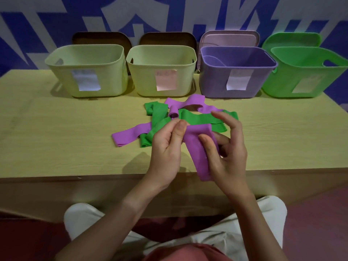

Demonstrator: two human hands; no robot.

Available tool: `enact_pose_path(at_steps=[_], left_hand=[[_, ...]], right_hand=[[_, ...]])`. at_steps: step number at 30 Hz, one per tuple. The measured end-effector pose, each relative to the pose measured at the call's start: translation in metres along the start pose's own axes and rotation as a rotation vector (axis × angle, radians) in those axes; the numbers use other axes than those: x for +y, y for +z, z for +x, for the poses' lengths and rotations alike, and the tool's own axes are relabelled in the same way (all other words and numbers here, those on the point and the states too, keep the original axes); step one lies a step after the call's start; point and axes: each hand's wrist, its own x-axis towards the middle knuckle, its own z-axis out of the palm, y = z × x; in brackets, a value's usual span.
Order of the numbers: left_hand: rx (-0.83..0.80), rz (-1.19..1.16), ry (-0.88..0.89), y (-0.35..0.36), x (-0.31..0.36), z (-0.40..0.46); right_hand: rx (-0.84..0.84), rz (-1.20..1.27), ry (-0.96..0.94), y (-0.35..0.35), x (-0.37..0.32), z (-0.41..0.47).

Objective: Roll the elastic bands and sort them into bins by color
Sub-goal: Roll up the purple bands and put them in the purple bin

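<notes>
I held a purple band (195,147) above the counter (56,138) in both hands: my left hand (165,153) pinched its top edge between thumb and fingers, and my right hand (227,153) gripped its middle, thumb on top, forefinger lifted. Its lower end hung past the counter's near edge. Just beyond my hands lay a loose heap (169,117) of green and purple bands. Along the back stood two pale bins (86,72), a purple bin (235,76) and a green bin (305,76).

Blue-and-white patterned wall (47,25), pale wooden table (56,138), reddish floor (310,223).
</notes>
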Motion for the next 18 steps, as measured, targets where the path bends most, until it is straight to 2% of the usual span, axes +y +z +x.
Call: enact_pose_path(at_steps=[4, 7, 18], left_hand=[[0.009, -0.073, -0.044, 0.0, 0.001, 0.0], [0.003, -0.041, -0.029, -0.001, -0.002, -0.001], [-0.067, 0.464, 0.311, -0.012, -0.009, 0.002]], right_hand=[[-0.012, -0.029, -0.048, 0.0, 0.001, 0.0], [-0.001, -0.033, -0.023, -0.001, 0.003, 0.0], [0.039, -0.021, 0.03, -0.001, 0.004, -0.006]])
